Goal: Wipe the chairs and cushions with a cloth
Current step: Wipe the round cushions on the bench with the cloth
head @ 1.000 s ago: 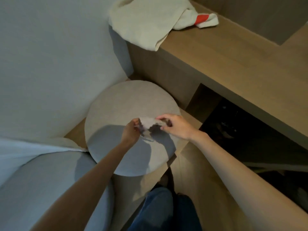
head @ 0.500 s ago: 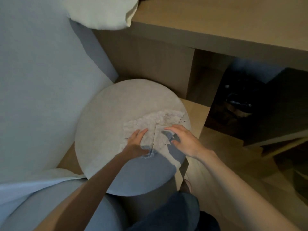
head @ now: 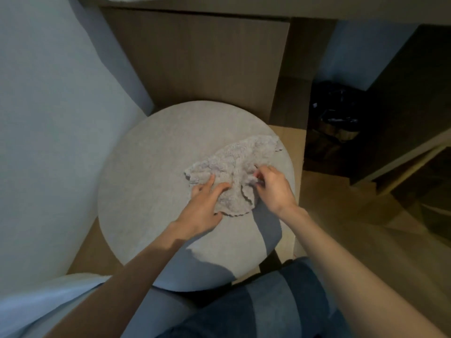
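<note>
The cloth [head: 244, 162], bunched before, now lies spread on the seat [head: 151, 179] (frame centre); left hand [head: 202, 208] presses flat-fingered, right hand [head: 275, 191] pinches it.

Both forearms reach from the lower frame to centre; left hand [head: 203, 206] lies flat, fingers straight; right hand [head: 274, 189] pinches the cloth [head: 240, 159].
</note>
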Available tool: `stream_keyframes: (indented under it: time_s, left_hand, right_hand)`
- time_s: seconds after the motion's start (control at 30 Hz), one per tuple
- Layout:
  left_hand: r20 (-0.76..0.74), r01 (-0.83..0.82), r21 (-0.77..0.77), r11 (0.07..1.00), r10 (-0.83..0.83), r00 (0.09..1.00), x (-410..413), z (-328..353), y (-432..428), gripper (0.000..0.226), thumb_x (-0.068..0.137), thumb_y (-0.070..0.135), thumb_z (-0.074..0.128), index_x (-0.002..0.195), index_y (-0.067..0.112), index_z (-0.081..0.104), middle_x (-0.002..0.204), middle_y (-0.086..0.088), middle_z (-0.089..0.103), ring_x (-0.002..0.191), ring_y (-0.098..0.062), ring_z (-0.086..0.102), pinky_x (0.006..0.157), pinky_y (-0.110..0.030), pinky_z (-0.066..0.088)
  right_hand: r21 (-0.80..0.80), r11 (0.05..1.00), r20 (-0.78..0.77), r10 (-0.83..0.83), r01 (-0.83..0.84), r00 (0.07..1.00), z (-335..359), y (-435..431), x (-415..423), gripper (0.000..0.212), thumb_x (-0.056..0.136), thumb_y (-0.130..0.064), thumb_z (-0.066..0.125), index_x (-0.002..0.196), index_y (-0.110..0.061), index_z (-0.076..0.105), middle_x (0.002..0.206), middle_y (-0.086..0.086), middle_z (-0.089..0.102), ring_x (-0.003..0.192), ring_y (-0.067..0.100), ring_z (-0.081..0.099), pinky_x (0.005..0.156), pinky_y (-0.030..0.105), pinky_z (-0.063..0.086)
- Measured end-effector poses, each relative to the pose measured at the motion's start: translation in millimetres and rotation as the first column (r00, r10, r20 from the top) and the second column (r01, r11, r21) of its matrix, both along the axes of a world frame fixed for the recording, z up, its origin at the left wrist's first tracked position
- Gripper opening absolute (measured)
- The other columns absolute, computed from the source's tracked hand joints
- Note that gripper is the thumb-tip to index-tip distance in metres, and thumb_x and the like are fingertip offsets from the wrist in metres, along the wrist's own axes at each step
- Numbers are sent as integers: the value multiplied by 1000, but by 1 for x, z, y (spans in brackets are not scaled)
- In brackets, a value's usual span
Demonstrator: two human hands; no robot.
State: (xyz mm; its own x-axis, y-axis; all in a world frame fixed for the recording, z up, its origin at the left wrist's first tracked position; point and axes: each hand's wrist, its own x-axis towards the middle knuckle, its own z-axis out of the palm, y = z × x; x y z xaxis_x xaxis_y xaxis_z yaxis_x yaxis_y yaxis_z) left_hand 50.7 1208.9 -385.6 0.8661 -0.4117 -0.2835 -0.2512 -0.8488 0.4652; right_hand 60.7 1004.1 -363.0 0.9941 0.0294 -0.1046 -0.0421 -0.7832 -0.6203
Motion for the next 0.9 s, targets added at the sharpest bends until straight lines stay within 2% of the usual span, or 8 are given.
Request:
stream_keyframes:
  time_s: [0.1, 0.2, 0.27, 0.33, 0.47, 0.6, 0.77, 0.9]
  left_hand:
    - [167, -8, -44, 999, 15, 986, 1, 11, 10, 33, 86, 9, 55, 118, 14, 52, 133, -7, 49, 123, -31, 44, 94, -36, 40]
    - [280, -126, -38, 991, 131, 951, 16, 30, 29, 18, 90, 13, 54, 106, 13, 61, 108, -10, 66, 100, -31, 60, 76, -35, 41]
    - [336, -222, -64, 973, 231, 913, 36, 50, 45, 17, 94, 14, 51, 109, 12, 59, 103, -15, 68, 94, -35, 62, 71, -38, 42]
    - [355, -282, -200, 938, 338, 872, 61, 75, 60, 18, 95, 12, 49, 111, 13, 58, 104, -13, 67, 94, -34, 61, 73, -37, 43]
    - [352, -264, -455, 850, 445, 823, 112, 129, 81, 18, 93, 6, 49, 105, 12, 61, 104, -5, 66, 92, -19, 59, 76, -28, 45]
    - [281, -295, -702, 648, 633, 721, 147, 174, 94, 13, 88, 9, 59, 97, 11, 68, 93, 3, 64, 86, -7, 56, 62, 0, 37]
    - [208, -304, -792, 529, 703, 680, 168, 203, 106, 17, 90, 9, 60, 104, 4, 67, 97, 0, 60, 91, -10, 54, 62, 0, 40]
    - [204, -222, -838, 499, 662, 721, 156, 210, 113, 12, 92, 14, 59, 103, 13, 65, 99, 5, 60, 92, -6, 54, 67, -3, 43]
  right_hand:
    - [-45, 998, -1, -48, 48, 999, 15, 0, -11, 12, 92, -9, 58, 103, -8, 63, 104, 9, 62, 95, 24, 59, 83, 38, 50]
    - [88, 973, 66, -220, 214, 973, 41, 0, -8, 5, 95, -14, 56, 98, -11, 59, 92, 0, 61, 84, 18, 62, 71, 29, 53]
    - [296, 896, 34, -357, 332, 933, 62, 4, -1, 5, 97, -16, 55, 101, -16, 53, 95, -3, 60, 87, 15, 64, 67, 21, 54]
    - [446, 813, 3, -419, 374, 908, 81, 13, 12, 10, 96, -16, 56, 106, -15, 52, 104, 4, 61, 97, 19, 64, 78, 30, 58]
    - [521, 776, 118, -479, 356, 870, 124, 36, 41, 12, 97, -17, 53, 108, -13, 54, 106, 5, 61, 101, 18, 60, 90, 34, 53]
    - [662, 677, 167, -550, 320, 818, 165, 48, 62, 5, 97, -14, 54, 101, -18, 52, 92, -10, 58, 88, 4, 57, 78, 19, 49]
    - [718, 639, 169, -544, 275, 822, 191, 55, 72, 8, 96, -14, 54, 100, -21, 52, 93, -9, 58, 85, 2, 57, 64, 11, 46]
    - [763, 586, 129, -551, 272, 824, 196, 56, 66, 12, 96, -12, 53, 94, -23, 53, 105, 2, 58, 104, 17, 58, 89, 27, 51]
